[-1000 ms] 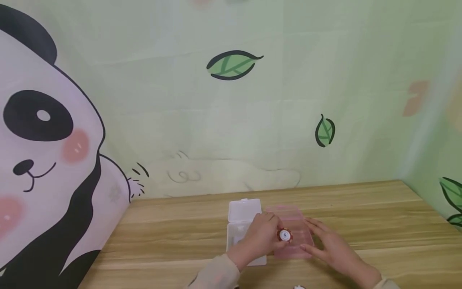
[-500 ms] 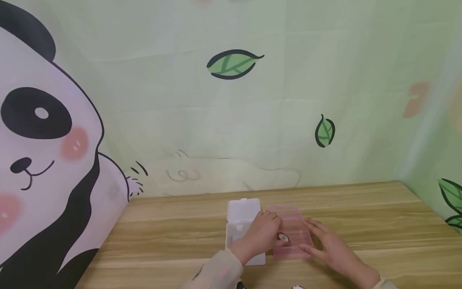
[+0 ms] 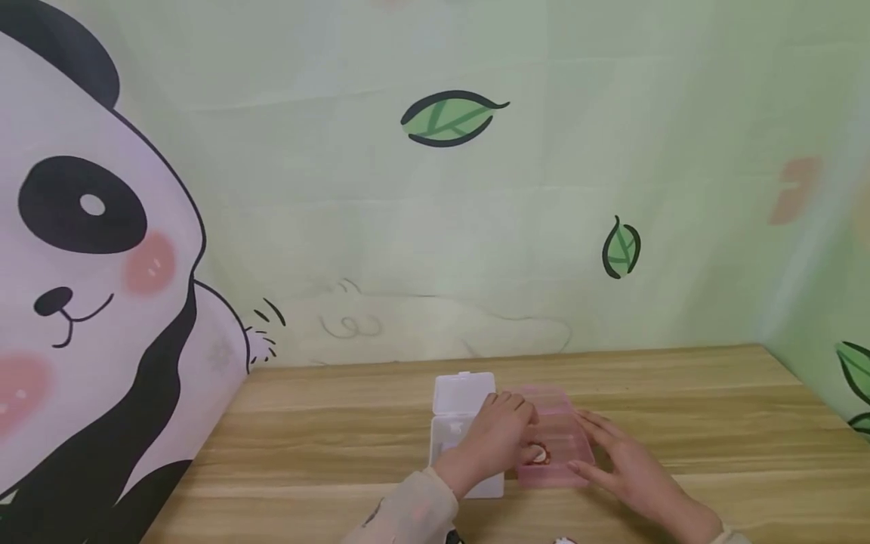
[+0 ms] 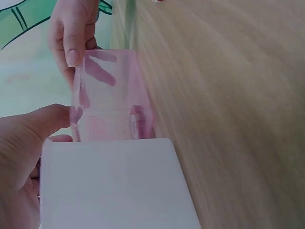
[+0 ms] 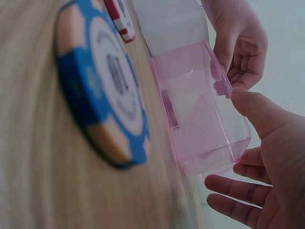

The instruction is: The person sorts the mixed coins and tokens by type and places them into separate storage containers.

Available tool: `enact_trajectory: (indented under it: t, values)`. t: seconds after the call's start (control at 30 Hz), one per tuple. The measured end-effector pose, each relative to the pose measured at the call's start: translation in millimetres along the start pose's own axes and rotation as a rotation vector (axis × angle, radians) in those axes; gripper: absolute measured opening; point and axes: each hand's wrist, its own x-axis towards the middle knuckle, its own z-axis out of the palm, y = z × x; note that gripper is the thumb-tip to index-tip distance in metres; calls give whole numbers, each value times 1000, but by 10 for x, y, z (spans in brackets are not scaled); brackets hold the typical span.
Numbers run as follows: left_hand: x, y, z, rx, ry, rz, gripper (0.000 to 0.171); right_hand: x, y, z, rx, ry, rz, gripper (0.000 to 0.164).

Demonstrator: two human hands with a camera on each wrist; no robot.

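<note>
Now the red chip is down, lying in the pink box; a sec ago it was up in the L hand, white centre & no. 5 facing the head view, and at this pt that face is part hidden behind the thumb. L hand's over the box, fingers loosely bent, gripping nothing. R hand hasn't budged much, spread wide w/ thumb & fingertips touching the box's right end.

Materials, quick: pink box is see-thru hard plastic, rectangular, open-topped, shiny along its edges. White box, just left of it, is opaque smooth plastic, lid flipped back, part covered by L hand & wrist. Surface is wood-look, pale w/ long grain streaks. R wrist view's got a blue chip up close, thick & round w/ peach edge blocks & a pale printed centre; a red-and-white chip lies near it, cut by the frame edge.
</note>
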Motion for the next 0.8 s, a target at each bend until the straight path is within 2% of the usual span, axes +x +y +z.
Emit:
enact_trajectory:
  t: [0.37,0.5,0.63,0.8]
  values:
    - [-91,44,-180,-54,46,29,30,-13,-7,-19,-6,-10,10,66]
    - [-140,62,-265,-79,39,35,31,-3,-11,-17,-19,-2,0,66]
    - [-202,104,-307,-67,39,67,30,2,-19,-16,-28,14,-17,65]
    - [-301,173,-312,-16,113,152,32,2,-24,-8,-39,35,-43,64]
